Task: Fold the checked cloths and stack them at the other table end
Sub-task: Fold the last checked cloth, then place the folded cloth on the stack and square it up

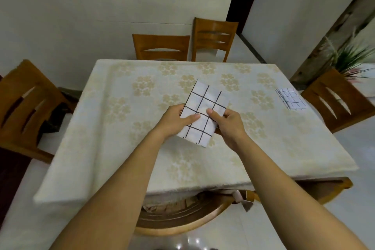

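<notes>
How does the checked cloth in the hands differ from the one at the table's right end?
The left hand and right hand grip the held cloth; the far cloth lies untouched on the table. The held cloth shows wide squares, the far cloth finer ones. Both are white, checked, folded.

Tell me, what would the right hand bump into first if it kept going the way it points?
The right hand points up-left and holds the checked cloth, so that comes first. Pushing on, it would probably meet the left hand, though depth is hard to judge.
</notes>
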Demonstrator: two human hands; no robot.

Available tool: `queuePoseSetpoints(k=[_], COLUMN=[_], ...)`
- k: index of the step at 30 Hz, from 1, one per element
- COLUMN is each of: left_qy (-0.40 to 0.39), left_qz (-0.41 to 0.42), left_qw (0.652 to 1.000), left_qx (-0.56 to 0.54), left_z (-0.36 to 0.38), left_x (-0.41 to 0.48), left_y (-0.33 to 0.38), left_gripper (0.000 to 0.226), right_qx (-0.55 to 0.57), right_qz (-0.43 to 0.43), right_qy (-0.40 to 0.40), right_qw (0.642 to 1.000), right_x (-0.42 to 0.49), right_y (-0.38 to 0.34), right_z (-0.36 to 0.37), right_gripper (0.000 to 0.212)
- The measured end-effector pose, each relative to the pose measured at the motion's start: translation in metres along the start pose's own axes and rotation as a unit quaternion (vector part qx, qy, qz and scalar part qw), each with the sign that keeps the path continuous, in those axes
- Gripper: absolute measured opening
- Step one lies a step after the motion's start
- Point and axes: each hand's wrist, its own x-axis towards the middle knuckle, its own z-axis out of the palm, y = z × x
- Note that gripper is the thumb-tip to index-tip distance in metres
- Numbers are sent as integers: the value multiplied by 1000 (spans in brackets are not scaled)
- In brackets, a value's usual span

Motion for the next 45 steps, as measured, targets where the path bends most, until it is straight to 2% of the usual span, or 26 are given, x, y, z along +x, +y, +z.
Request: queuePoseSetpoints(k=[2, 4, 7, 9, 15, 19, 21, 23, 25, 27, 31, 36, 41, 45], left_qy=[0, 57, 153, 184, 113, 92, 104, 126, 131, 133, 156, 175, 155, 110], left_qz=[10, 31, 33, 39, 29, 13, 5, 4, 18, 33, 48, 45, 21, -3], left_qw=[1000, 997, 987, 982, 993, 996, 994, 991, 991, 990, 984, 980, 984, 994], left_qx=[28, 42, -21, -33, 22, 4, -25, -32, 8, 40, 69, 78, 79, 7], left_z=[9, 21, 46, 73, 180, 260, 300, 335, 366, 396, 436, 483, 547, 604], left_x=[-6, -10, -13, -16, -38, -57, -60, -61, -62, -60, -37, 16, 87, 140], left_y=[4, 9, 15, 18, 20, 26, 26, 27, 28, 34, 38, 33, 23, 41], left_gripper=[31, 25, 17, 17, 14, 11, 6, 16, 32, 34, 24, 23, 40, 20], right_qx=[13, 21, 35, 52, 105, 87, 85, 82, 72, 58, 42, 6, -36, -80], right_qz=[-6, -8, -6, -9, -6, -7, 1, 31, 49, 48, 38, 40, 49, 44], right_qy=[15, 19, 10, 4, 59, 81, 79, 71, 62, 62, 96, 123, 153, 185], right_qw=[1000, 1000, 999, 999, 993, 993, 993, 994, 994, 995, 994, 992, 986, 979], right_x=[-3, -9, -25, -39, -74, -103, -115, -121, -126, -124, -106, -68, -29, 11], right_y=[-5, -10, -12, -9, 3, 16, 23, 31, 35, 37, 31, 31, 15, -8], right_z=[-10, -22, -53, -80, -197, -285, -324, -355, -382, -410, -454, -502, -567, -632], right_gripper=[23, 26, 25, 23, 22, 24, 34, 60, 79, 87, 55, 43, 18, 16])
